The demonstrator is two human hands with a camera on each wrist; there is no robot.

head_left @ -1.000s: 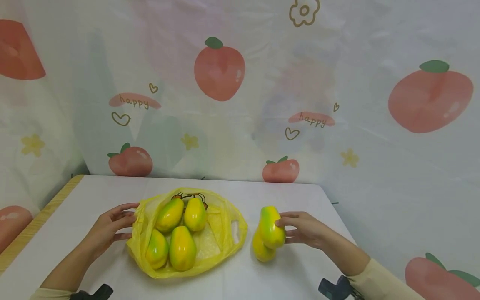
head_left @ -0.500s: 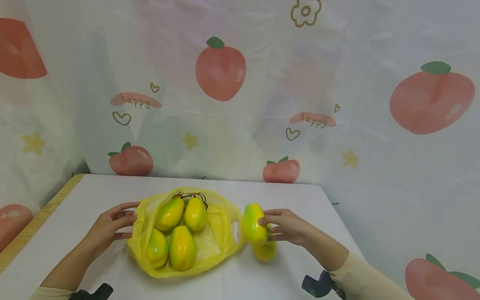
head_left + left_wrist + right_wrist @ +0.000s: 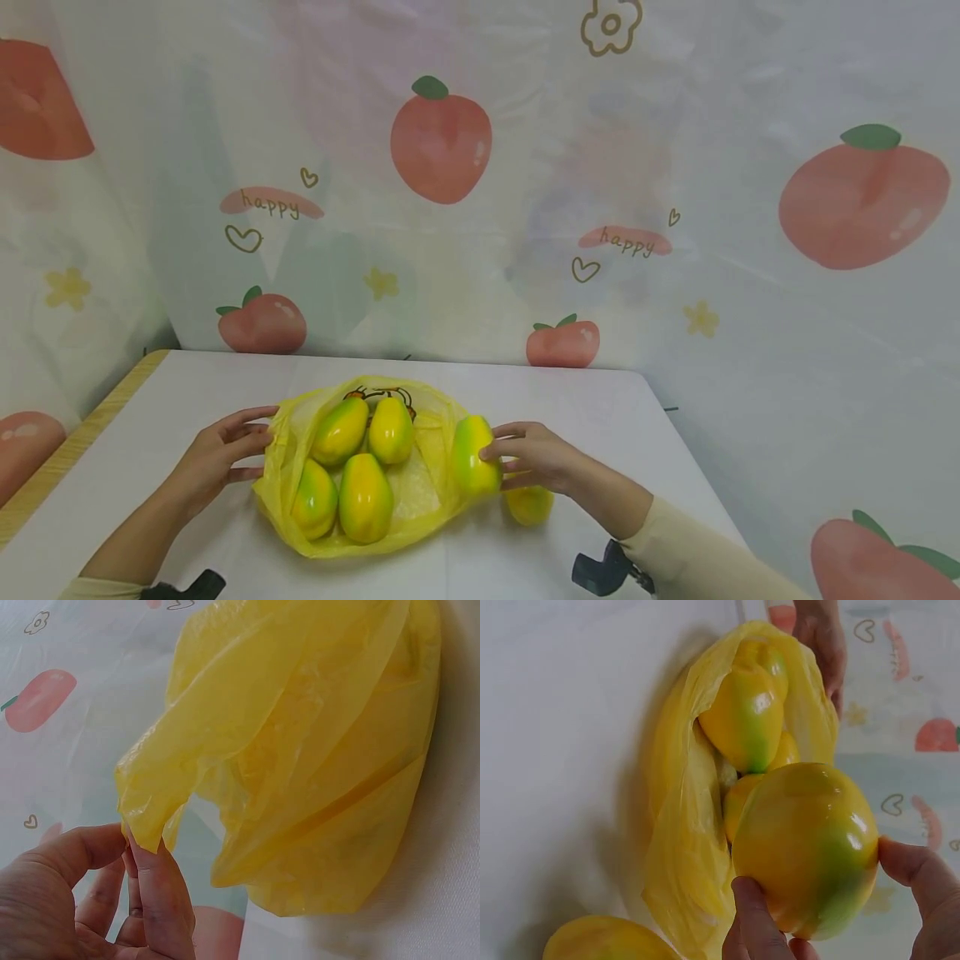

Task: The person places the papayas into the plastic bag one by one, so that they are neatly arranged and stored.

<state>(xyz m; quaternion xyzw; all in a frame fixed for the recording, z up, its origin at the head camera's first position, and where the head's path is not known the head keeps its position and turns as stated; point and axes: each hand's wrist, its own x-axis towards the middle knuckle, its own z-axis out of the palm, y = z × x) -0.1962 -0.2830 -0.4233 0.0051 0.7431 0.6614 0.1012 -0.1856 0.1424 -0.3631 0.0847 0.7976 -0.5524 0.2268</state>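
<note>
A yellow plastic bag (image 3: 422,498) lies on the white table with its mouth spread open, and several glossy yellow-green papayas (image 3: 366,498) rest in its left part. My left hand (image 3: 225,450) pinches the bag's left edge; in the left wrist view the thumb and fingers grip a corner of the yellow film (image 3: 315,765). At the bag's right rim my right hand (image 3: 538,457) holds another papaya (image 3: 475,457) between thumb and fingers. The right wrist view has this papaya (image 3: 806,847) in front of the bag's opening. It hides the bag's right handle hole.
One loose papaya (image 3: 530,507) sits on the white tabletop (image 3: 600,533), just below my right hand. A printed fruit backdrop (image 3: 480,250) stands behind the table. Bare wood (image 3: 82,446) shows along the left edge.
My right hand has carried its papaya leftward, from above the loose one to the bag's right rim. The left hand and the bag's left side have stayed put.
</note>
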